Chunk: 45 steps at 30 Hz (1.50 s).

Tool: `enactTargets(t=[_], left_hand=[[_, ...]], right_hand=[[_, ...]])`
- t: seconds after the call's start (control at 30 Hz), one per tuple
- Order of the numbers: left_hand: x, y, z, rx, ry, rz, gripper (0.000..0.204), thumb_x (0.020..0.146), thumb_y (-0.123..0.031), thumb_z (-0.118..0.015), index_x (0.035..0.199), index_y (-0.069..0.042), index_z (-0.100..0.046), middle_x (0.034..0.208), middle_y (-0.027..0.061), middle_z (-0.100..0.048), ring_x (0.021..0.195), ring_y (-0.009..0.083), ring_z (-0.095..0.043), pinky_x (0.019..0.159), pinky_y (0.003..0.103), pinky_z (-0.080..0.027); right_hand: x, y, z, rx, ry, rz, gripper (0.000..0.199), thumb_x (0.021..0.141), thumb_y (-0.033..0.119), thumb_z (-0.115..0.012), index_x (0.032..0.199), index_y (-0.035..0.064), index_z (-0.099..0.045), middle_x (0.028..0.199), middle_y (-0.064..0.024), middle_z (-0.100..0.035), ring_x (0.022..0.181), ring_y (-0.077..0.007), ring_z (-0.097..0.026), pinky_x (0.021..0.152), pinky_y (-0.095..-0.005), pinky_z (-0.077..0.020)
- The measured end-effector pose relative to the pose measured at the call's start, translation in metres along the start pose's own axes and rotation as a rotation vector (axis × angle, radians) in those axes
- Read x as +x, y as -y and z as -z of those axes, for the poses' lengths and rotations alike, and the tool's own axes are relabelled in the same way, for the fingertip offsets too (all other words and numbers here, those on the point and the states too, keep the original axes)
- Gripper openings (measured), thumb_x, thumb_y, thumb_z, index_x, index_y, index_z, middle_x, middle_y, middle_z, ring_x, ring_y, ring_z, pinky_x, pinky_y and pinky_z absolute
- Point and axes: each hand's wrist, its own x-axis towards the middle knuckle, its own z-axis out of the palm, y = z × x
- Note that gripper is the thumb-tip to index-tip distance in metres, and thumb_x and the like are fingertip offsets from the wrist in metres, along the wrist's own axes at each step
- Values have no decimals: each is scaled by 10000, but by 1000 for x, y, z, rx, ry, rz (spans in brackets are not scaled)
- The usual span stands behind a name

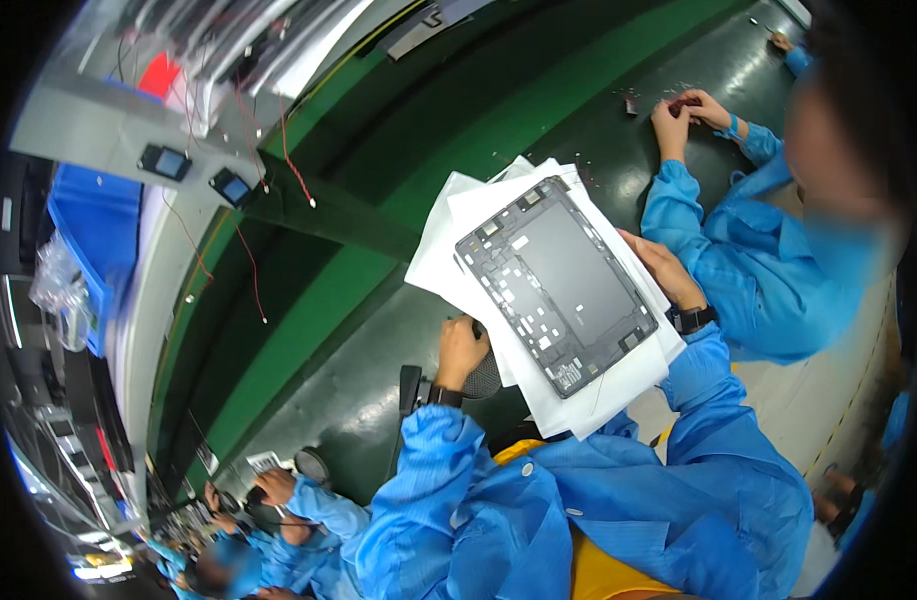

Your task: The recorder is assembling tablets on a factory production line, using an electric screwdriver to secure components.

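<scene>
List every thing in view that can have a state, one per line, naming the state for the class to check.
Dark panel: recessed side up, on the white sheets
White sheets: stacked askew
Right hand: at the sheets' right edge, grip unclear
Left hand: curled, beside the dark mesh object, grip unclear
Red wires: hanging loose
Clear plastic bag: crumpled
Black watch: strapped on the right wrist

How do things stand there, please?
Right hand at edge of white sheets; left hand beside dark mesh object. Black tablet housing on sheets, interior up. No hand covers the housing.
</scene>
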Motion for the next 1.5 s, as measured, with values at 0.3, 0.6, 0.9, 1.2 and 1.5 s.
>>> enactTargets(t=[0.3, 0.6, 0.9, 1.2, 1.5], left_hand=[[23, 14, -46, 50, 55, 284, 264, 775, -234, -550, 957, -60, -628, 884, 205, -639, 854, 382, -604, 781, 519, -411], [6, -37, 15, -287, -86, 416, 430, 723, -323, -629, 954, 36, -577, 882, 264, -620, 911, 428, -576, 822, 446, -445], [-89, -47, 30, -1200, 47, 460, 297, 757, 32, -492, 1049, 52, -540, 733, 81, -606, 544, 122, -561, 454, 219, -473], [-162, -65, 25, -1638, 253, 191, 110, 818, -54, -631, 901, 17, -616, 728, 34, -612, 605, 52, -562, 513, 176, -462], [-177, 26, -7, -1261, 155, -555, 229, 785, -15, -638, 1007, 24, -600, 801, 105, -630, 653, 111, -620, 546, 218, -502]], right_hand=[[-141, -28, 8, -134, -344, -62, 598, 920, 498, -361, 1357, 90, -348, 1301, -149, -453, 1195, -263, -441, 993, -392, -331], [-224, -130, -33, -661, -366, -237, 392, 855, 258, -564, 1141, -10, -559, 1047, -156, -618, 893, -184, -604, 807, -278, -468], [-188, -94, -166, -926, 15, -25, 460, 826, 230, -595, 1222, 25, -483, 1044, -244, -571, 937, -400, -558, 812, -395, -456], [-137, -188, -198, -929, -388, 386, 584, 703, 216, -671, 1221, 37, -468, 1073, -226, -538, 968, -355, -539, 837, -391, -431], [-84, -252, -198, -1050, -564, 869, 326, 667, 8, -714, 977, 30, -615, 614, -66, -546, 532, -154, -540, 499, -277, -422]])
